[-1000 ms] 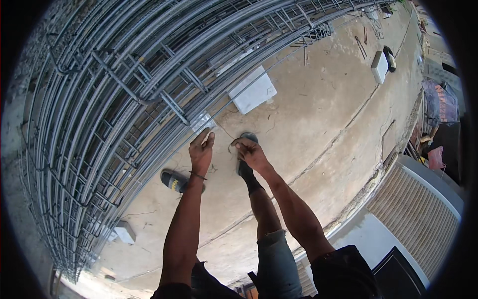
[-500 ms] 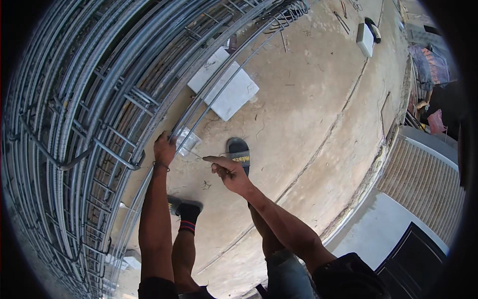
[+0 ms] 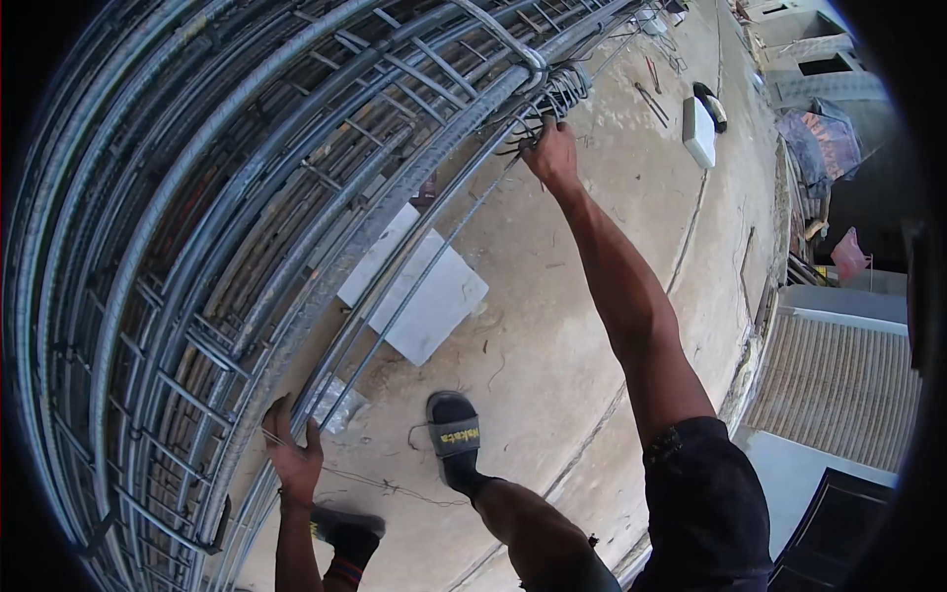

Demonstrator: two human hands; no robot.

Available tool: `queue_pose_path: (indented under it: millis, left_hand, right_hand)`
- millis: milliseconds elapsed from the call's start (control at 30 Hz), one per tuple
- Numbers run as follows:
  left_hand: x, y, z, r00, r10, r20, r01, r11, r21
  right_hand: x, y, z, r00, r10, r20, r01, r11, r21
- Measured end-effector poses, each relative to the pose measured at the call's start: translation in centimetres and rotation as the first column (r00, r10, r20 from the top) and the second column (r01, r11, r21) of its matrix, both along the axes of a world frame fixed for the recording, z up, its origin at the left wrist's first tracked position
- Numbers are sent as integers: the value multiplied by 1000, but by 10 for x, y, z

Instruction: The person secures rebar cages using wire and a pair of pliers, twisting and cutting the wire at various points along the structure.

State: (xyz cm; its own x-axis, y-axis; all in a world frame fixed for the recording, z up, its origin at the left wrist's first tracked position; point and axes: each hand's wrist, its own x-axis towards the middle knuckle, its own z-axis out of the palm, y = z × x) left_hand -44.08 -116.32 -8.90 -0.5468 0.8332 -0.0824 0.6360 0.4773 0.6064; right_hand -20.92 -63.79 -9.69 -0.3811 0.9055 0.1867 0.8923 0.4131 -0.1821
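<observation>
Inspection: two hands at the rebar stack (image 3: 395, 192); thin bars cross before the white slab.
Right hand (image 3: 551, 156) is at the bent-rod bundle (image 3: 564, 94), stack's upper end; grip curled, closure on a rod cannot be told. Left hand (image 3: 294, 449): grip spread beside the thin bars (image 3: 326, 370), holding nothing visible. White slab (image 3: 441, 298) and one clear bag (image 3: 340, 407), contents indistinct, on floor (image 3: 552, 326); one white block (image 3: 698, 131) farther right; two slippers (image 3: 454, 436).

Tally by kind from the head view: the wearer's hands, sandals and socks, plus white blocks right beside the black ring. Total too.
Hands: 2 (left hand, right hand)
Dark sandals: 2
Dark socks: 2
White block beside the black ring: 1
Total: 7
</observation>
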Motion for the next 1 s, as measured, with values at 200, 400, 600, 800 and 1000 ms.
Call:
queue_pose_path:
  millis: [200,400,600,800,1000]
  left_hand:
    - [-6,-18,-33,971,93,220,-55,983,-173]
    - [-33,-35,-18,759,215,614,-240,970,-44]
    - [-20,-29,-1,903,118,413,-122,992,-17]
    - [-12,-42,-33,985,54,163,-45,997,-59]
    - [-14,-38,-28,907,-393,-154,350,904,-244]
  right_hand:
    - [-15,15,-14,950,202,238,-214,977,25]
    - [-49,-81,21,916,400,-35,-396,885,-245]
    - [-19,-23,45,764,-207,-611,90,972,-217]
    - [10,26,30,947,-157,-280,96,971,-219]
    - [59,86,163,987,-21,162,11,998,61]
